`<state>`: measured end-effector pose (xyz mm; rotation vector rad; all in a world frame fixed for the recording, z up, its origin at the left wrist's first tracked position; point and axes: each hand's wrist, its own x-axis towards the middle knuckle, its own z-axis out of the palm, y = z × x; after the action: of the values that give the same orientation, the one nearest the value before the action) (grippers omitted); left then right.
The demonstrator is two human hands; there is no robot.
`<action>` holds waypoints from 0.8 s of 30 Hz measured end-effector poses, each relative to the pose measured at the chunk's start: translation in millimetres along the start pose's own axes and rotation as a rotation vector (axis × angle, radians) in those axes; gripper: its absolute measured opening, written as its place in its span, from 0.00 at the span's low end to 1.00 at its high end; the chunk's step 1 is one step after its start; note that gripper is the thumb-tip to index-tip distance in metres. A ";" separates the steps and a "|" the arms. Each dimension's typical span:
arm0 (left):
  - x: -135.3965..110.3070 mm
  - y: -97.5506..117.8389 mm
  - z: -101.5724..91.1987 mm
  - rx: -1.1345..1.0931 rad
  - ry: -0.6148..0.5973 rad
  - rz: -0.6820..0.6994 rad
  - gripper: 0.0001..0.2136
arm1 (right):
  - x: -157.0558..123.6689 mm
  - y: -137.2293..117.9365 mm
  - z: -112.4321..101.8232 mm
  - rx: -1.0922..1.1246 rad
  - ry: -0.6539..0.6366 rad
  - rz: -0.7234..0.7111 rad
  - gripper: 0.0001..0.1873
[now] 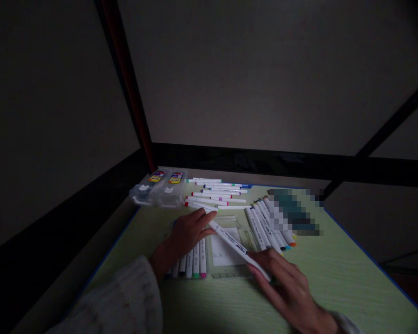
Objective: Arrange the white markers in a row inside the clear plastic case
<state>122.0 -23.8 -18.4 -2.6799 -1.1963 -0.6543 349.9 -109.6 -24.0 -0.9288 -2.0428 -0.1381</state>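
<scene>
A white marker (234, 243) with dark lettering slants across the middle of the table, held between both hands. My left hand (192, 227) has its thumb and fingers closed round the far end. At the near end my right hand (287, 283) is closed on it with thumb and fingers. Beneath the marker lies a clear plastic tray (226, 273) with a white paper (223, 253) in it. Several markers (197, 262) with coloured ends lie side by side under and next to my left hand. To the right, more white markers (264, 227) lie in a slanted row.
Several slim pens (216, 191) are spread across the back of the table (334, 273). Two clear plastic cases (170, 190) with bright labels stand at the back left corner. A blurred-out teal patch (294, 213) lies right of the markers. Dark walls rise behind.
</scene>
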 end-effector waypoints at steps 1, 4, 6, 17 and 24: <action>-0.1 -0.3 0.5 -0.014 0.009 -0.007 0.17 | -0.2 0.1 0.3 -0.011 -0.004 -0.009 0.10; 0.1 0.3 1.5 -0.063 0.034 -0.017 0.17 | 0.8 -0.8 0.2 0.007 -0.065 -0.021 0.10; 0.5 1.5 1.7 -0.095 0.040 -0.020 0.17 | 2.7 -2.3 -0.8 0.031 -0.110 -0.040 0.10; 2.1 3.3 4.8 -0.199 -0.039 -0.051 0.20 | 7.3 -8.7 -1.6 -0.026 -0.268 -0.195 0.15; 4.0 4.3 5.0 -0.217 -0.054 -0.077 0.22 | 10.4 -13.3 -1.7 -0.030 -0.320 -0.260 0.18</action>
<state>129.1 -22.6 -20.9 -2.8564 -1.3183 -0.7680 338.6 -114.0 -12.1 -0.7351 -2.4611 -0.1687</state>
